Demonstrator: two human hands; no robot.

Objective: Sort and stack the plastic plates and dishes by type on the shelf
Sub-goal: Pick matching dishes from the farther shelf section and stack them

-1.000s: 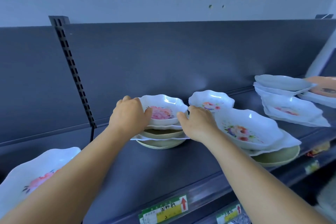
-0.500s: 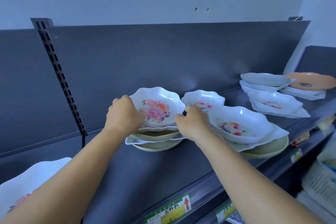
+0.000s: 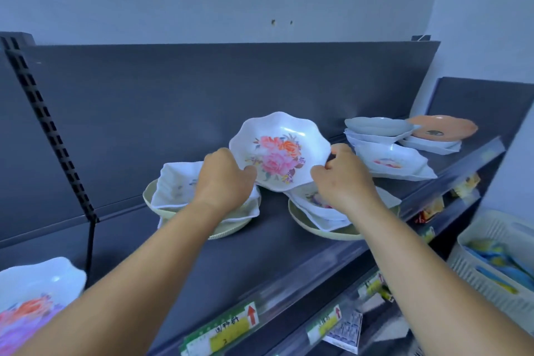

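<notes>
A white scalloped dish with a pink and orange flower print [image 3: 278,152] is lifted and tilted toward me above the dark shelf [image 3: 260,246]. My left hand [image 3: 224,179] grips its left rim and my right hand [image 3: 342,176] pinches its right rim. Below my left hand sits a stack with a white square dish [image 3: 176,183] on a pale green plate [image 3: 150,199]. Under my right hand lies another white floral dish [image 3: 315,199] on a green plate [image 3: 323,230].
At the back right stand stacked white dishes [image 3: 378,128], a floral square dish [image 3: 393,160] and an orange plate [image 3: 443,127]. A floral dish [image 3: 37,295] sits at the lower left. A slotted upright [image 3: 49,127] divides the shelf. A white basket [image 3: 497,263] stands lower right.
Both hands have raised the floral scalloped dish off the left stack and carried it right, tilting it toward me. The white square dish beneath is now uncovered.
</notes>
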